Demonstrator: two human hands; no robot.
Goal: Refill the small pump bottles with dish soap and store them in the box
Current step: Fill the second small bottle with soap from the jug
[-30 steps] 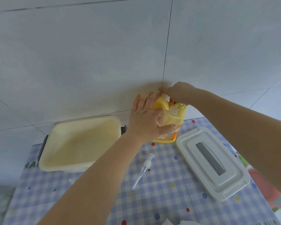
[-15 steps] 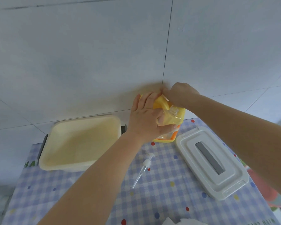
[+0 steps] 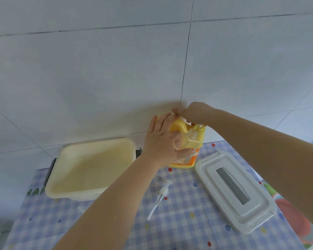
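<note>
The left hand [image 3: 163, 141] grips a clear bottle [image 3: 189, 139] against the yellow jug [image 3: 192, 141] at the table's [image 3: 179, 222] back edge. The right hand [image 3: 193, 112] presses the jug's top. A pump [image 3: 160, 197] lies between the box [image 3: 90, 168] and lid [image 3: 235, 190].

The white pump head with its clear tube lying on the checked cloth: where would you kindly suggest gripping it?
Pinch the white pump head with its clear tube at the ribbed collar, coming from above: it lies flat, and the tube looks thin and bendy.
</note>
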